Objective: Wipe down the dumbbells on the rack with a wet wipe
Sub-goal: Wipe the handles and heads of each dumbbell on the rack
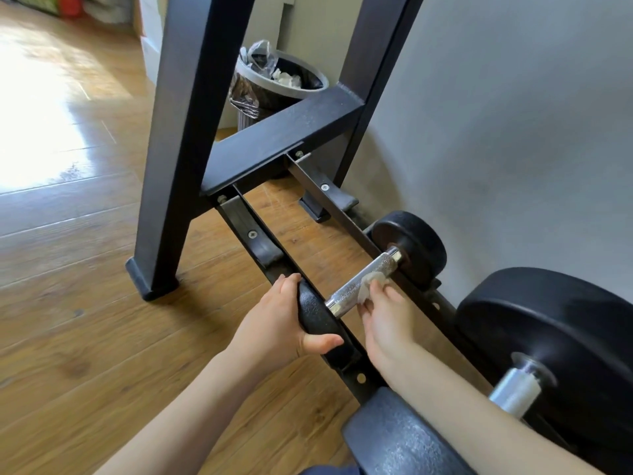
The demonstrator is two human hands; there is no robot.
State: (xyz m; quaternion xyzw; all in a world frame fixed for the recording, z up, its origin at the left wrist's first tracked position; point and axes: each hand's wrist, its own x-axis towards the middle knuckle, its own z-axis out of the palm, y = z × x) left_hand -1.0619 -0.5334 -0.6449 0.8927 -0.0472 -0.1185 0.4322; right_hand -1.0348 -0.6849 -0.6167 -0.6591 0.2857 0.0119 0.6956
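A small black dumbbell (416, 246) with a knurled chrome handle lies across the two low rails of the black rack (274, 145). My left hand (277, 320) grips its near weight head, fingers over the top and thumb underneath. My right hand (387, 317) holds a white wet wipe (368, 286) and presses it against the right side of the chrome handle. A bigger black dumbbell (555, 337) rests on the rack to the right, close to my right forearm.
A grey wall runs along the right. Behind the rack stands a grey bin (274, 87) with a black liner and crumpled white wipes inside. Wooden floor spreads to the left, with bright glare. The rack's upright legs stand ahead.
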